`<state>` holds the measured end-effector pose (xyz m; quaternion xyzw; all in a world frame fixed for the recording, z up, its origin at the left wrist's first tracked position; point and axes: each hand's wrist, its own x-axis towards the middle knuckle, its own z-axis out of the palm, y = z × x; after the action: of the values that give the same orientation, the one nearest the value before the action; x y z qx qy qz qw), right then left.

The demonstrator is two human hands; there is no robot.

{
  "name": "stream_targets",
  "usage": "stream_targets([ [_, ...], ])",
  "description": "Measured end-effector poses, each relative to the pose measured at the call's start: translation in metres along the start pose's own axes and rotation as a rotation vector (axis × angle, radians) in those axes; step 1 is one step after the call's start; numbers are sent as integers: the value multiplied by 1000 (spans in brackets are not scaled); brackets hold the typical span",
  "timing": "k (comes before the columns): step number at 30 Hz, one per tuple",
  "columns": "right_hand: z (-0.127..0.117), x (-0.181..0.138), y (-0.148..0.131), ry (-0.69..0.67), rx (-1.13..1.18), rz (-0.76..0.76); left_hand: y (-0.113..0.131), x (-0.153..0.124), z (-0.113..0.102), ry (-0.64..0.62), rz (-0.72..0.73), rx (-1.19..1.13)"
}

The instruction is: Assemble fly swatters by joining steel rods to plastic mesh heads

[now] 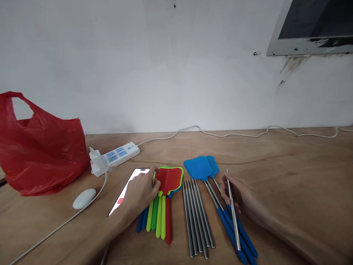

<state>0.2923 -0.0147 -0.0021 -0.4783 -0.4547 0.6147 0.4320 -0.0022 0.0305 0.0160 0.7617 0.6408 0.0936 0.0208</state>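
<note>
My left hand [142, 191] pinches the edge of a red fly-swatter head [169, 179] on top of a stack of coloured swatter heads, whose green, blue and red handles [158, 221] point toward me. My right hand [239, 195] is closed round a bare metal rod [233, 211], held over two assembled blue fly swatters [204, 167]. Between the hands lies a row of several loose metal rods [197, 217].
A phone [125, 193] with a lit screen lies under my left wrist. A white power strip [116, 156], a white oval device [84, 198] on a cable and a red plastic bag [38, 147] sit at the left. A white cable [234, 134] runs along the wall.
</note>
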Motion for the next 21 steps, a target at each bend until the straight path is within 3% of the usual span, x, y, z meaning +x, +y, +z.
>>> stream_targets([
  [5, -1, 2, 5, -28, -30, -72, 4, -5, 1, 18, 39, 48],
  [9, 1, -1, 8, -26, -243, -141, 8, -9, 2, 45, 126, 40],
  [16, 2, -1, 13, 79, -576, -385, 12, -17, 8, 33, 414, -21],
  [21, 0, -1, 19, 35, -865, -579, 16, -20, 12, 45, 493, -48],
])
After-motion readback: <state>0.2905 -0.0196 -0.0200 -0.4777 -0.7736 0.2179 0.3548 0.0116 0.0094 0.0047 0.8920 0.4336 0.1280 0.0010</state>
